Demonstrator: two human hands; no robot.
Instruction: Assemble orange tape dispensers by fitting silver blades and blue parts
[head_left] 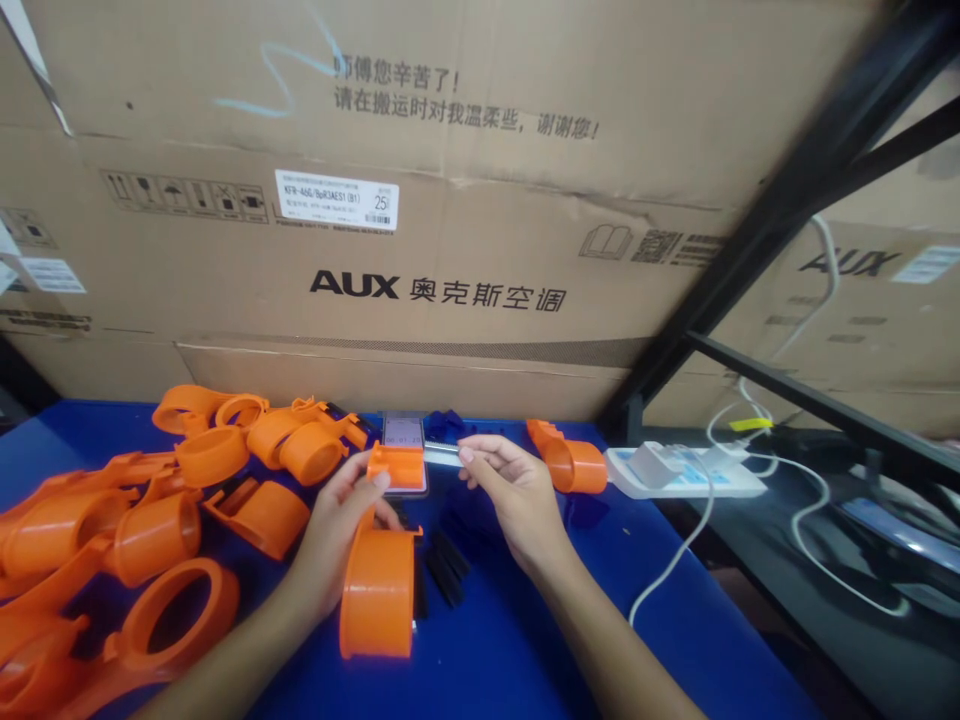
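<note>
My left hand [341,520] is closed around the upper part of an orange plastic tape dispenser [377,595], whose wide round hub hangs below the fingers. Pinched between the thumb and fingers of my right hand [521,490] is a thin, silvery toothed strip [442,453], like a tape-cutter blade. Its left end reaches the right side of the dispenser's head; whether it is seated there I cannot tell. Several black strips [448,568] lie on the blue table [495,660] beneath my hands. Behind the dispenser's head is a phone [403,430], partly hidden.
Many orange dispensers [274,515] are heaped on the left. Another orange dispenser [574,465] lies right of my hands, beside a white power strip [686,472] with cables. A large cardboard box [450,350] stands behind the table. A black metal frame [720,250] rises on the right.
</note>
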